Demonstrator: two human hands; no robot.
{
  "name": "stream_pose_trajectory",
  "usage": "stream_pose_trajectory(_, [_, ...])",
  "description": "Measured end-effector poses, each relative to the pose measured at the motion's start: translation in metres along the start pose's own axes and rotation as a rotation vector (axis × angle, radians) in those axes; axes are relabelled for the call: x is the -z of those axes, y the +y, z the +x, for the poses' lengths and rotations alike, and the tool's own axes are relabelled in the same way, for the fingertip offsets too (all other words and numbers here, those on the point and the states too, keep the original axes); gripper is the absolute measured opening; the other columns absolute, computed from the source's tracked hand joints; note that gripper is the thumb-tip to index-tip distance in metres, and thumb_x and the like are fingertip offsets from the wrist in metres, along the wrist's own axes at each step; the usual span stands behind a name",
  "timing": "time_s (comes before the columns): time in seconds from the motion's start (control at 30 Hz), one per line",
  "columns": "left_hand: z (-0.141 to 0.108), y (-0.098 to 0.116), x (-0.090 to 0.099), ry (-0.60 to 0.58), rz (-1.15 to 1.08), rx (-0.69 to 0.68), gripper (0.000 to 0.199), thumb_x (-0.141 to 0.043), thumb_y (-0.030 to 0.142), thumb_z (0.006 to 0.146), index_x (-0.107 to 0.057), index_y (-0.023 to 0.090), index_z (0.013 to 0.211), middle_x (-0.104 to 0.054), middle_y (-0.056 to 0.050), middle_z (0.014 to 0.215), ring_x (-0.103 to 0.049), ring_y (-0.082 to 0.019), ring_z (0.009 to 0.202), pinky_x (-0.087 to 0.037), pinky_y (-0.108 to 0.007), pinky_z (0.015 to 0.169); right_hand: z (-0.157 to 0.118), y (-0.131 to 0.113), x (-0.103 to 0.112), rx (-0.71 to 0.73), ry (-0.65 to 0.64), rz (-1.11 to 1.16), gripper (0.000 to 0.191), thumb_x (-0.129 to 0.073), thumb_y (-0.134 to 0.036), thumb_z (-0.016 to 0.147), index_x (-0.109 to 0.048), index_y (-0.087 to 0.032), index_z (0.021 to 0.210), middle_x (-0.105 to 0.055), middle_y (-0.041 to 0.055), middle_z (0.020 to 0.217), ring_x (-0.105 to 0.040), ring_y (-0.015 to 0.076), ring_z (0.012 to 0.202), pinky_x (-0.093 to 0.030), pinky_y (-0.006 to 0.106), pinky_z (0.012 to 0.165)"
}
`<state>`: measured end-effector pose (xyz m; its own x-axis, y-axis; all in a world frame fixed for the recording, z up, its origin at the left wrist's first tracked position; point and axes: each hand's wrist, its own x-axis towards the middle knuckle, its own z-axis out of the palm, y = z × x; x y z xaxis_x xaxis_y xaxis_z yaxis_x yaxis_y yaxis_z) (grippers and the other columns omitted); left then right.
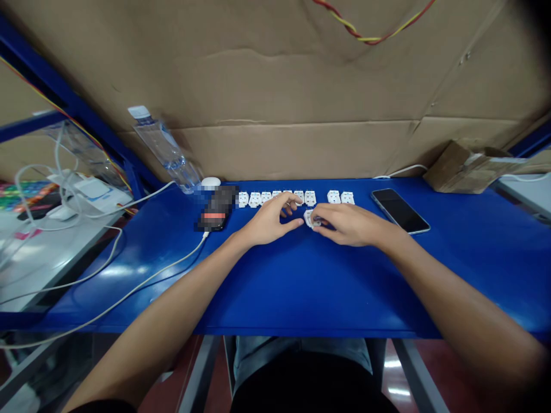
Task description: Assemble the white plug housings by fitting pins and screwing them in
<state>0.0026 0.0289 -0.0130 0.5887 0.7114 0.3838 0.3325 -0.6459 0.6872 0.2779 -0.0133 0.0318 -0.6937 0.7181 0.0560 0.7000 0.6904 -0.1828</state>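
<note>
My right hand (346, 223) pinches a small white plastic piece (309, 218) with dark holes, tilted just off or on the blue tabletop; its contact with the table cannot be made out. The fingers cover part of it. My left hand (275, 219) is open, thumb stretched toward that piece and the other fingers curved, with nothing seen in its grasp. Behind the hands runs a row of several similar white plastic pieces (255, 199), partly hidden by my left fingers. To the right of a gap stand two more white pieces (334, 197).
A black phone (219, 207) with a white cable lies left of the row, and another phone (400, 211) lies at the right. A clear plastic bottle (166, 150) leans at the back left. A cardboard box (467, 166) sits at the back right, against the cardboard wall (275, 86).
</note>
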Motion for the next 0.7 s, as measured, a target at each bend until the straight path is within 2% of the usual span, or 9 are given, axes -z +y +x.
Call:
stream_pose_trajectory(0.13, [0.002, 0.003, -0.002, 0.060, 0.023, 0.036, 0.017, -0.073, 0.033, 0.103, -0.065, 0.022, 0.114, -0.075, -0.005, 0.107, -0.070, -0.019, 0.093, -0.059, -0.036, 0.086, -0.003, 0.017, 0.007, -0.181, 0.079, -0.137, 0.028, -0.049, -0.036, 0.117, -0.069, -0.020, 0.126, -0.080, 0.0135, 0.128, -0.077, 0.0293, 0.098, -0.050, 0.040, 0.076])
stream_pose_trajectory(0.27, [0.002, 0.006, -0.004, 0.037, 0.047, 0.021, 0.014, -0.073, 0.031, 0.102, -0.063, 0.023, 0.106, -0.073, -0.003, 0.100, -0.064, -0.017, 0.083, -0.056, -0.035, 0.079, 0.001, 0.026, 0.003, -0.310, 0.023, -0.270, 0.032, -0.045, -0.034, 0.118, -0.067, -0.017, 0.132, -0.079, 0.0170, 0.134, -0.077, 0.0299, 0.093, -0.045, 0.040, 0.068])
stream_pose_trajectory(0.4, [0.002, 0.008, -0.005, 0.015, 0.059, 0.026, 0.013, -0.072, 0.031, 0.102, -0.063, 0.023, 0.106, -0.073, -0.003, 0.099, -0.062, -0.017, 0.080, -0.054, -0.035, 0.078, 0.010, 0.028, -0.003, -0.312, -0.006, -0.304, 0.033, -0.044, -0.034, 0.119, -0.067, -0.016, 0.133, -0.078, 0.0177, 0.137, -0.078, 0.0307, 0.095, -0.045, 0.041, 0.066])
stream_pose_trajectory(0.57, [0.002, 0.007, -0.006, 0.003, 0.064, 0.025, 0.013, -0.073, 0.032, 0.101, -0.065, 0.023, 0.107, -0.072, -0.003, 0.096, -0.061, -0.017, 0.079, -0.052, -0.036, 0.076, 0.019, 0.031, -0.011, -0.304, 0.034, -0.307, 0.033, -0.044, -0.036, 0.119, -0.068, -0.017, 0.132, -0.079, 0.0175, 0.135, -0.079, 0.0299, 0.094, -0.048, 0.040, 0.069])
stream_pose_trajectory(0.7, [0.002, 0.007, -0.005, 0.003, 0.070, 0.024, 0.012, -0.073, 0.030, 0.101, -0.066, 0.023, 0.108, -0.071, -0.002, 0.093, -0.062, -0.018, 0.079, -0.052, -0.036, 0.076, 0.015, 0.045, -0.012, -0.289, 0.098, -0.193, 0.035, -0.049, -0.039, 0.117, -0.069, -0.016, 0.135, -0.078, 0.0188, 0.136, -0.079, 0.0341, 0.108, -0.056, 0.043, 0.082])
